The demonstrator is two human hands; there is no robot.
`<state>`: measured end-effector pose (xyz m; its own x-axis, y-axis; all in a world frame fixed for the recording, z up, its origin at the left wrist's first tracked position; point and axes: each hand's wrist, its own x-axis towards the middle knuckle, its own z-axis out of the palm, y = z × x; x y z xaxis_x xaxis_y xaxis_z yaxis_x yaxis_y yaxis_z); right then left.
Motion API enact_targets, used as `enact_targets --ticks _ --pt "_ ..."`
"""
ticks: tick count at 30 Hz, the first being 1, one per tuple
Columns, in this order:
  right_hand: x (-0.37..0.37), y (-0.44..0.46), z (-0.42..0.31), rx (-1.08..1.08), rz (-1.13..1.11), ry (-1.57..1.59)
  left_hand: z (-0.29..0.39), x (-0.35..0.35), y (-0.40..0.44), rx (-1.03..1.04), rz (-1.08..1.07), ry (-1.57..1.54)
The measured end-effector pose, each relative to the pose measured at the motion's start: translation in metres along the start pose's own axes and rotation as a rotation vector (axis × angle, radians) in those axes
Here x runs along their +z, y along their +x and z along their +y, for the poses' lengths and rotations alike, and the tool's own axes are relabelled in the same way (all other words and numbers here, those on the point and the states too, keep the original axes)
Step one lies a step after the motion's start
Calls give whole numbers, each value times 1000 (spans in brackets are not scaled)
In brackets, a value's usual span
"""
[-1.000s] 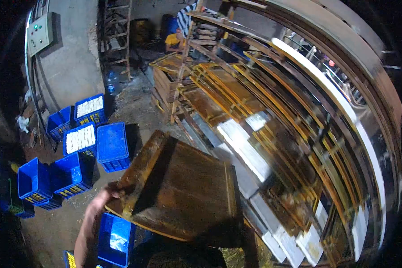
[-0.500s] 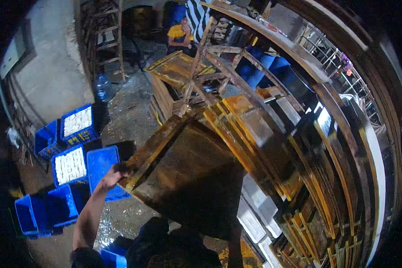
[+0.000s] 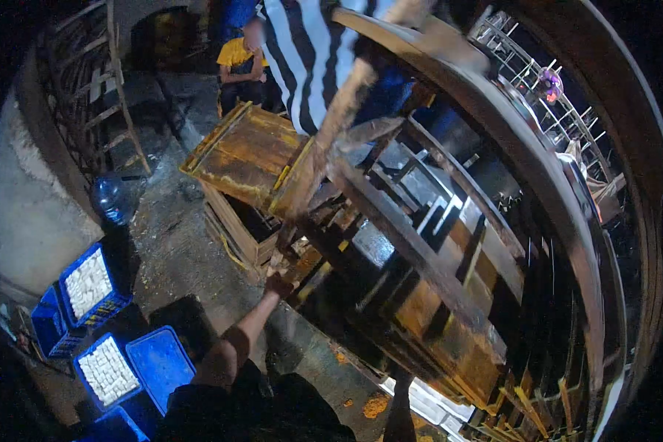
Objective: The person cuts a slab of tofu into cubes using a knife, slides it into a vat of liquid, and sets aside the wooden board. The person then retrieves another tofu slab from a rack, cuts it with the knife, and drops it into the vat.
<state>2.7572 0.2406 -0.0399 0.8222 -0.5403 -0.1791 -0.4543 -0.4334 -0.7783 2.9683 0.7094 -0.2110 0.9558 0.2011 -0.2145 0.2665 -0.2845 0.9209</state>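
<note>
My left hand [image 3: 278,285] is closed on the near left corner of a dark wooden tray [image 3: 330,303] with a raised rim. The tray lies at the left end of a wooden rack, beside a stack of similar trays [image 3: 420,309]. My right hand [image 3: 403,378] is at the lower side of these trays, deep in shadow. Its fingers are hidden, so its grip does not show.
A wooden crate with a tray lid [image 3: 247,147] stands ahead, with a seated person in a yellow shirt [image 3: 241,66] behind it. Blue crates [image 3: 99,368] with white blocks stand at left. A striped cloth [image 3: 302,59] hangs by a rack post [image 3: 331,125].
The wooden tray has moved from in front of my body forward to the rack, with my left hand on its corner. My view has turned to the right.
</note>
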Motion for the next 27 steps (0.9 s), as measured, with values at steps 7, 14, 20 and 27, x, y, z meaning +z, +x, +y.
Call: enact_targets --ticks 7,14,20,27 --pt "106 -17 -132 154 -111 135 16 -56 20 166 -471 -168" --pt "287 -55 -296 251 -328 242 -15 -293 80 -179 -458 196" --pt "418 -75 -395 302 -461 368 70 -533 196 -130 -381 -92" --pt "601 -8 -553 39 -526 517 32 -765 375 -202 -224 134"
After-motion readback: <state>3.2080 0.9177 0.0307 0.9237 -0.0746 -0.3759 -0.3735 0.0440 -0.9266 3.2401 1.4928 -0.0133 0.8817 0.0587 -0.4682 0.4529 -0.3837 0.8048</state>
